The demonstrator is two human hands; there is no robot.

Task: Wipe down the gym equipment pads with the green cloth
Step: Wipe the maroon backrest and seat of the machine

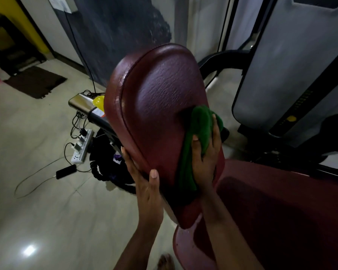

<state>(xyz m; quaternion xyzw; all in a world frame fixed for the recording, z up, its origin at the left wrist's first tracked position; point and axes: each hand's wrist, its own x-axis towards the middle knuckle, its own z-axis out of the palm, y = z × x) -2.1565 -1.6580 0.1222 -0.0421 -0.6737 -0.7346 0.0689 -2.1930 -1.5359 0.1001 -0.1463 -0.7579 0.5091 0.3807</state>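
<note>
A pale shiny floor (pixel 37 201) is catching a bright spot of light. A dark mat (pixel 35 81) is lying near a yellow wall (pixel 30 26). A power strip (pixel 81 146) and a phone (pixel 66 171) are sitting on the floor among wires. A big grey machine (pixel 293 65) is standing on the right.

power strip (pixel 82 146), phone (pixel 66 171), brown doormat (pixel 35 81), tiled floor (pixel 37 211)

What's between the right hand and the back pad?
The green cloth: in the head view, the right hand presses it flat against the maroon back pad. No bare gap shows.
</note>
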